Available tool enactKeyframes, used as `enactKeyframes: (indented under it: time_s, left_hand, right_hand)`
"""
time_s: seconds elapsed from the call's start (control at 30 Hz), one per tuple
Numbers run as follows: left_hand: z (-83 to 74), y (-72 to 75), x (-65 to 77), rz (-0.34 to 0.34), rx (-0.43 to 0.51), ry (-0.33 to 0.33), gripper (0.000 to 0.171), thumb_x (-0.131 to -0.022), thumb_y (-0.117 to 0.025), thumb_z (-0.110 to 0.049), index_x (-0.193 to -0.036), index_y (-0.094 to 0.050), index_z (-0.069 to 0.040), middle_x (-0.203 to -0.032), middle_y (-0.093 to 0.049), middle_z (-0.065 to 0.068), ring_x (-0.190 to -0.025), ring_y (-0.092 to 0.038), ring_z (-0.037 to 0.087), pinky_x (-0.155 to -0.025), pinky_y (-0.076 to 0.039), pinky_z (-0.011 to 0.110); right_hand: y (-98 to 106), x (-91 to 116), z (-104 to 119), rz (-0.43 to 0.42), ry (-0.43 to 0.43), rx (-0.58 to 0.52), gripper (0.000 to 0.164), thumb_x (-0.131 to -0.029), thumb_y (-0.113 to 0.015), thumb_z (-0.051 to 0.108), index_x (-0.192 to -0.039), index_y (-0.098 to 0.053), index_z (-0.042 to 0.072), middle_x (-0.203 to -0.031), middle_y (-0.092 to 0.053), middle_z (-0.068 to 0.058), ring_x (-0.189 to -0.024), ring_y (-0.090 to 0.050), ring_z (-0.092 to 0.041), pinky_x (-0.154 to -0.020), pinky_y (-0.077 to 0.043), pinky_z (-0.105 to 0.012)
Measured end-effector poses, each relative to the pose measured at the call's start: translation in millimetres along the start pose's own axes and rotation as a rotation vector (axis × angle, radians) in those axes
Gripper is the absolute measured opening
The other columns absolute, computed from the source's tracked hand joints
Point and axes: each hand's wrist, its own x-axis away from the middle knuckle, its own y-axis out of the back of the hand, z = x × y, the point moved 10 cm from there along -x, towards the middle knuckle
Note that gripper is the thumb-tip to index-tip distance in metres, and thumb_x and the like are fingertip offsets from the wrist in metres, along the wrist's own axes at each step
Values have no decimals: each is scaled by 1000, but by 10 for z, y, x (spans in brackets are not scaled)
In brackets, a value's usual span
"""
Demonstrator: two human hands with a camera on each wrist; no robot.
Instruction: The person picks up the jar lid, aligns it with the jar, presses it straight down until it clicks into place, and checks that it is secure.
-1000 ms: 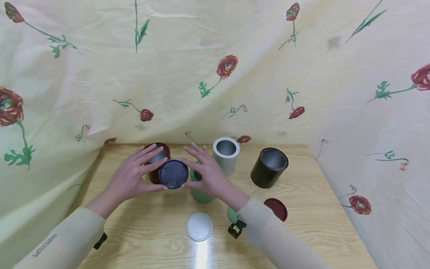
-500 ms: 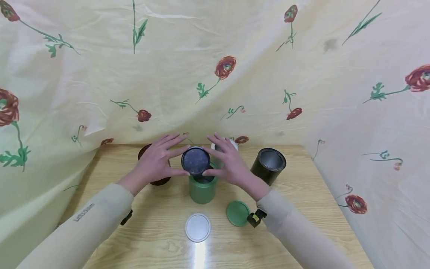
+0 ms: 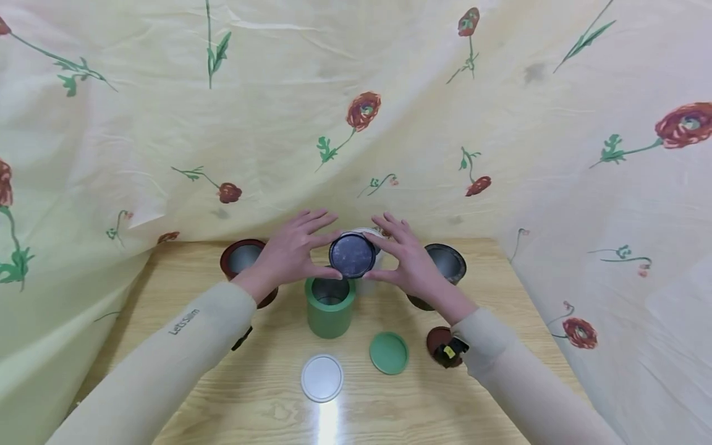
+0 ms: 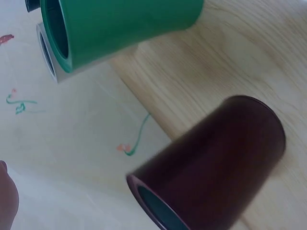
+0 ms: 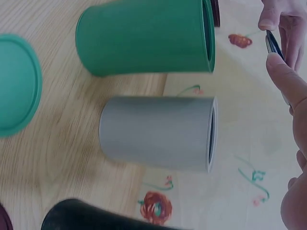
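Both hands hold a round black lid up in front of me, its flat face turned toward the head camera. My left hand pinches its left edge between thumb and forefinger; my right hand does the same at the right edge, other fingers spread. In the right wrist view the lid shows edge-on between the thumbs. Below and left of it stands an uncovered green canister. A pale grey canister, also uncovered, is behind the lid and mostly hidden by it in the head view.
A dark red canister stands at the left, partly behind my left arm. At the right is a black canister, its mouth uncovered. A white lid, a green lid and a dark red lid lie on the wooden table.
Both hands have carried the black lid rightward and slightly up, from in front of the dark red canister, past the green one, to in front of the grey one.
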Motion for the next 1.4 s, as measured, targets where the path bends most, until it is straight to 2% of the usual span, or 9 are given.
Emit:
enactKeyframes:
  time_s: [0.17,0.5,0.73,0.83,0.97,1.07,1.2,1.4]
  left_hand:
    - [-103,-130,-183,48,-7,4,86,-75,-90,-66,-141,-72,-14,-161,-54,11,-153,-45,33,-128,-31,51]
    - [-365,-386,-597,137,-39,-7,88,-79,-82,-73,-148,-67,-19,-165,-48,8,-158,-38,29,-130,-29,50]
    - [-562,-538,-863,207,-89,-9,91,-82,-77,-76,-154,-61,-23,-168,-45,5,-160,-33,26,-131,-25,45]
    - [-622,-607,-950,226,-77,-7,91,-83,-75,-78,-154,-60,-22,-169,-42,4,-161,-31,25,-132,-22,45]
    - [-676,-704,-1036,233,-40,-17,91,-83,-75,-78,-153,-62,-22,-169,-43,4,-161,-31,25,-133,-19,43]
    - [-709,-771,-1091,229,-39,-38,89,-83,-76,-77,-152,-63,-22,-168,-44,6,-160,-33,26,-132,-22,45]
    - [-766,-827,-1174,232,-42,-55,88,-83,-77,-75,-151,-64,-22,-167,-46,7,-159,-36,27,-131,-25,46]
    - [-827,-934,-1317,281,-58,-36,89,-85,-71,-79,-154,-60,-24,-169,-43,4,-161,-32,25,-132,-22,45]
  right_hand:
    - [140,116,-140,2,-32,14,80,-76,-99,22,-147,-65,6,-165,-44,-20,-160,-26,-42,-130,-17,-65]
    - [438,389,-444,6,-80,61,81,-75,-99,20,-147,-65,5,-164,-45,-22,-158,-28,-47,-126,-21,-70]
    - [662,576,-598,-12,-112,62,78,-73,-99,16,-144,-67,4,-163,-45,-24,-156,-28,-52,-127,-18,-69]
    - [729,652,-668,5,-150,57,79,-75,-98,16,-145,-66,3,-165,-43,-24,-158,-25,-50,-127,-18,-70]
    - [775,738,-759,45,-207,60,78,-79,-96,18,-148,-64,4,-168,-39,-23,-160,-22,-47,-120,-27,-75]
    - [796,789,-827,68,-238,80,77,-80,-95,22,-149,-63,6,-169,-38,-21,-161,-22,-45,-115,-34,-76]
    - [847,836,-895,75,-239,90,78,-79,-96,22,-148,-64,6,-168,-39,-23,-160,-24,-47,-115,-34,-77]
    - [953,886,-992,84,-243,77,76,-79,-96,19,-147,-65,6,-167,-40,-24,-159,-23,-49,-113,-31,-80]
